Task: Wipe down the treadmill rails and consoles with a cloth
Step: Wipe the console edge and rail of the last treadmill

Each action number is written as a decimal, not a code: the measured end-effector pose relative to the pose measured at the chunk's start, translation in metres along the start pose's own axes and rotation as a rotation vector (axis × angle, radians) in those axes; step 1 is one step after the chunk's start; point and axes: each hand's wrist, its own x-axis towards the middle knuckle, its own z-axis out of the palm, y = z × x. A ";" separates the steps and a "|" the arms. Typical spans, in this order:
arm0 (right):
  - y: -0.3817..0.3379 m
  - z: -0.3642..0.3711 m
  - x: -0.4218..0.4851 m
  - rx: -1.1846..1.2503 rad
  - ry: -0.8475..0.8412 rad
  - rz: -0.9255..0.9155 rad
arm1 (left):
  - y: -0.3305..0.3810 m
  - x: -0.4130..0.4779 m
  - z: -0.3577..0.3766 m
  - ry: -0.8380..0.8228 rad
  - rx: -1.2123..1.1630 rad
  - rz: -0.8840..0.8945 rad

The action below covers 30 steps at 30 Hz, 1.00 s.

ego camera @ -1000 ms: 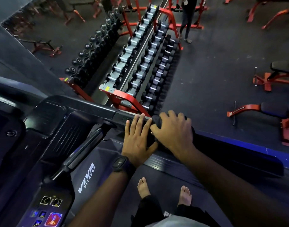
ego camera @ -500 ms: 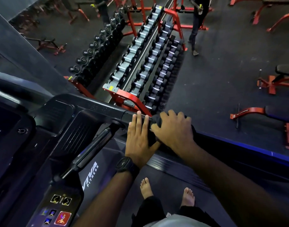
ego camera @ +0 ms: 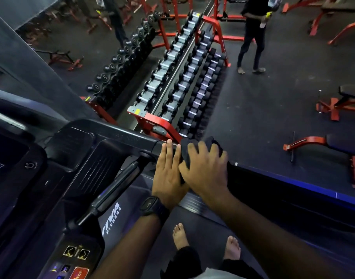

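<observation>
Standing barefoot on the large black treadmill [ego camera: 72,150], looking down over its right side. Beyond it, on the far floor, a long red steel dumbbell rack [ego camera: 158,125], well apart from the work. Nearer, running from the console out to the right, the black padded side rail [ego camera: 128,136]. At the near left, the dark console panel with lit buttons [ego camera: 78,254], touched by neither hand.

On the rail, right hand [ego camera: 204,170] with its grip curled over a bunched black cloth [ego camera: 194,148], pressing it down on the rail top. Just beside it, left hand [ego camera: 168,174], touching the cloth's edge, grip holding nothing, fingers straight and flat on the rail. Black wristwatch [ego camera: 152,206] on the left wrist.

Judging from this: mid-wipe on one rail, near its console end. Cannot tell how much of it is already clean. Probably left to do: the stretch of this rail off to the right, the opposite rail, out of view, and the consoles.
</observation>
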 end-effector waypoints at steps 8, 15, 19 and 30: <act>0.002 -0.005 0.032 0.141 -0.077 -0.001 | -0.007 0.002 -0.006 0.010 -0.053 -0.002; -0.007 -0.008 0.054 0.242 -0.234 -0.001 | -0.018 0.002 -0.008 0.052 -0.084 -0.025; -0.012 -0.005 0.023 0.070 -0.009 -0.053 | -0.020 0.007 -0.006 0.071 -0.071 0.015; -0.023 -0.007 0.026 0.032 -0.044 -0.092 | -0.032 0.008 -0.014 0.036 -0.099 0.001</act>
